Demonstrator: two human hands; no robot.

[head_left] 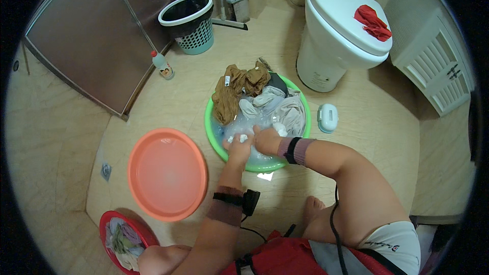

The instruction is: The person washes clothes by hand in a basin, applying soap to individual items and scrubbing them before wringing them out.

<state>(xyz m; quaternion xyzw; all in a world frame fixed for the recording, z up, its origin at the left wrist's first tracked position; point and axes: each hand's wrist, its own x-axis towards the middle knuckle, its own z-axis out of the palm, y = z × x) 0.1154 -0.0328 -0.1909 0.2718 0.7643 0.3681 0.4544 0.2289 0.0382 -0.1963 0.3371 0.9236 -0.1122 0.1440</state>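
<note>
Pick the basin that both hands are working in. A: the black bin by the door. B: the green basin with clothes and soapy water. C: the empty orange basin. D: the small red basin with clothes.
B: the left hand and right hand meet on a small white cloth inside the green basin, among wet clothes; the orange basin beside it is untouched.

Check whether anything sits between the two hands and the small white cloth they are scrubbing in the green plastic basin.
Nothing visible does. The left hand and right hand both grip the small white cloth directly, over the soapy water at the near side of the green plastic basin. The brown garment lies farther back.
</note>
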